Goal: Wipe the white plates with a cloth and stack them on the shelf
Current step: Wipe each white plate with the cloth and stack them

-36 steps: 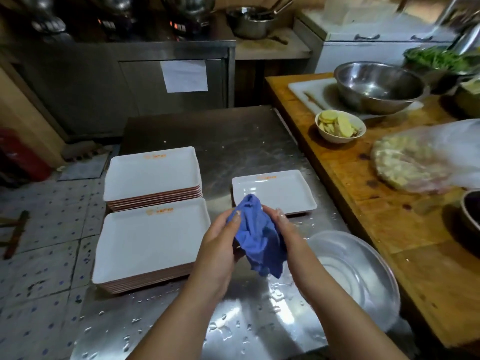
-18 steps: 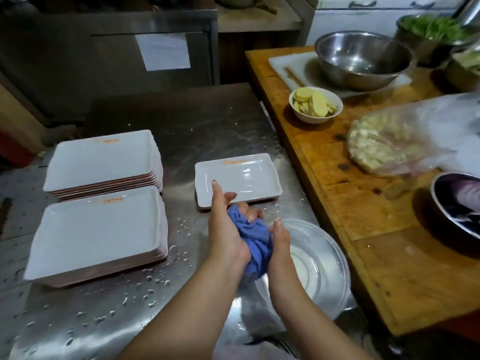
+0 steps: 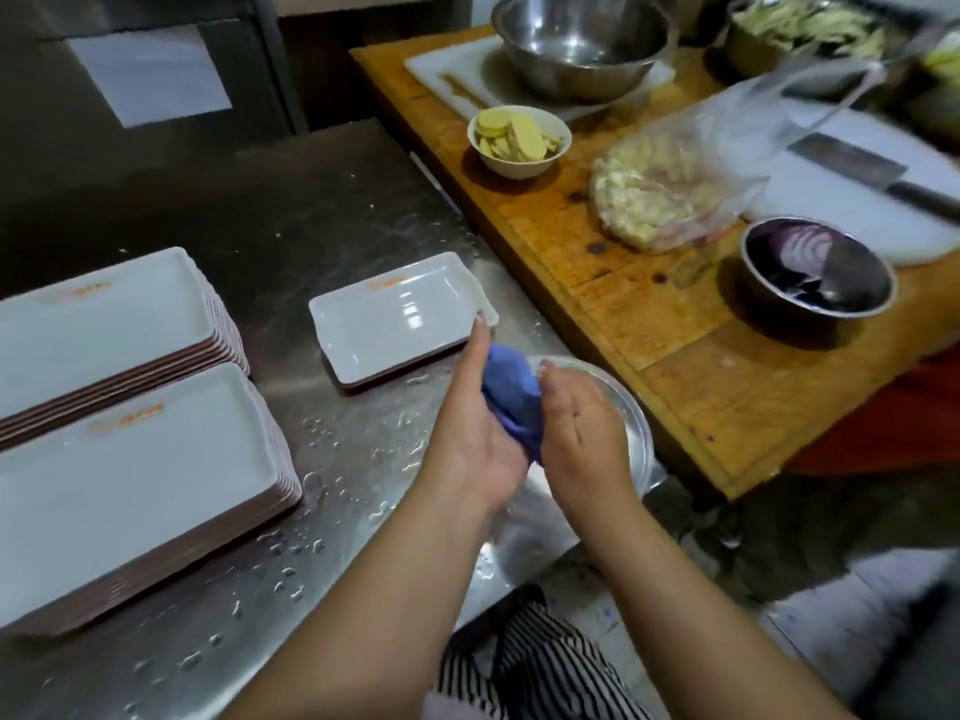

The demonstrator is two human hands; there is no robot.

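Over the wet stainless-steel worktop (image 3: pixel 322 220), both hands meet around a crumpled blue cloth (image 3: pixel 511 394): the left hand (image 3: pixel 480 428) grips it from the left with its fingers wrapped behind, one fingertip reaching up to the plate's near corner, and the right hand (image 3: pixel 582 426) presses against it from the right, fingers curled over the bundle. Both are clamped on the cloth, held above a clear round glass bowl (image 3: pixel 631 407) at the worktop's edge, which suggests wringing rather than wiping. The single white rectangular plate (image 3: pixel 395 317) lies flat just ahead and to the left of the hands, its long axis running left to right and slightly away; the left hand is the nearer one and looks best placed to steady it while the right wipes. Two stacks of matching white rectangular plates (image 3: pixel 130 449) sit well apart to the left. No shelf is in view. Compared with half a second ago, the cloth is squeezed tighter between the palms, the hands sit further over the bowl, and the view has swung right, so a cleaver and a steel bowl of red onion (image 3: pixel 818 265) on the wooden board now show.
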